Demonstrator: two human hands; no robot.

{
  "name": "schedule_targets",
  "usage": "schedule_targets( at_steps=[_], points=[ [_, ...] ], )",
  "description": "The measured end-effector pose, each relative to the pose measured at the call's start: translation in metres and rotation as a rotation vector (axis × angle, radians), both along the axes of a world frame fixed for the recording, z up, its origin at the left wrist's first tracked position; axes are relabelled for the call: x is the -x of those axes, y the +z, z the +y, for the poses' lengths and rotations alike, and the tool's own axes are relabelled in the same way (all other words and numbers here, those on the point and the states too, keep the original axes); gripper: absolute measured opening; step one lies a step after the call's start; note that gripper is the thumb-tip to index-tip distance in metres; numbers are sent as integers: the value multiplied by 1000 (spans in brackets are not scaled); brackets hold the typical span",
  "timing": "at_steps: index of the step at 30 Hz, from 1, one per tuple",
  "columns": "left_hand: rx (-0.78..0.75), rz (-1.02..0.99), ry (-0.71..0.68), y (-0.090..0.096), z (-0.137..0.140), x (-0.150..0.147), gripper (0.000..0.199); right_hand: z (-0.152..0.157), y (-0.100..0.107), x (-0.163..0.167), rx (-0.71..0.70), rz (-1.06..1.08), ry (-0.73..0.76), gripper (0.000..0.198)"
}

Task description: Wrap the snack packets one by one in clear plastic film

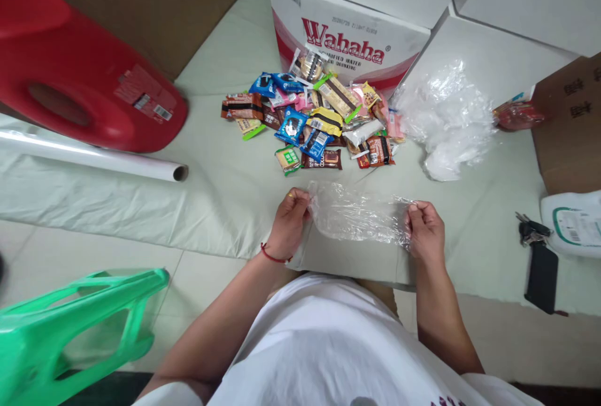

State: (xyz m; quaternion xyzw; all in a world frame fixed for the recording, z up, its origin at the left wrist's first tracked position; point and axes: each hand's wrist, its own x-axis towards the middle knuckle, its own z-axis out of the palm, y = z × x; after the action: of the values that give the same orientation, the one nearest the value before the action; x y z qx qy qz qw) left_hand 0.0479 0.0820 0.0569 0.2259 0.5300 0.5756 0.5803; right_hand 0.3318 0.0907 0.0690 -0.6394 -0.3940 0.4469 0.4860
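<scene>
A clear plastic bag [359, 213] is stretched sideways between my two hands, just above the near part of the cloth-covered table. My left hand [290, 218] pinches its left end; a red cord bracelet circles that wrist. Closed on the opposite end is my right hand [425, 228]. The bag looks flat, with nothing visible inside. Beyond it lies a pile of small wrapped snacks [323, 121] in blue, yellow, brown, pink and green packets. To the right of the pile sits a heap of crumpled clear plastic bags [446, 121].
A Wahaha carton [347, 37] stands behind the snacks. On the left are a big red jug [84, 74] and a white roll [94, 156]. A green stool [84, 324] is on the floor. Keys [533, 229], a black flat case [541, 278] and a white bottle [575, 223] lie right.
</scene>
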Motion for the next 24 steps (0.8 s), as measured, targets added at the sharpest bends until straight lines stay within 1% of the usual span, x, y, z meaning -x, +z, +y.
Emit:
schedule_targets(
  at_steps=[3,5,7,9,11,14,16,18,20,24],
  points=[
    [-113,-60,-10,3,0,-1,36,2,-2,-4,0,-10,5,38],
    [-106,-97,-19,6,1,-1,38,2,-2,-4,13,1,9,38],
    [-85,-16,13,8,1,-1,38,1,-1,-2,15,11,4,36],
    [-83,138,63,8,0,1,35,-1,1,-1,-6,5,-16,35],
    [-90,245,101,6,0,3,30,-2,1,-1,-37,-12,-38,34],
    [-109,328,130,1,3,6,25,-2,-2,-3,-43,-25,-50,34],
    [-84,380,131,-3,6,8,22,-3,-5,-6,-4,-57,-34,34],
    [-22,435,128,-6,9,11,23,-5,-8,-9,57,-148,34,34],
    [16,475,108,-8,10,16,27,-9,-8,-15,108,-288,141,35],
    [25,488,-28,-11,8,27,27,-20,1,-34,193,-494,340,35]
  ],
)
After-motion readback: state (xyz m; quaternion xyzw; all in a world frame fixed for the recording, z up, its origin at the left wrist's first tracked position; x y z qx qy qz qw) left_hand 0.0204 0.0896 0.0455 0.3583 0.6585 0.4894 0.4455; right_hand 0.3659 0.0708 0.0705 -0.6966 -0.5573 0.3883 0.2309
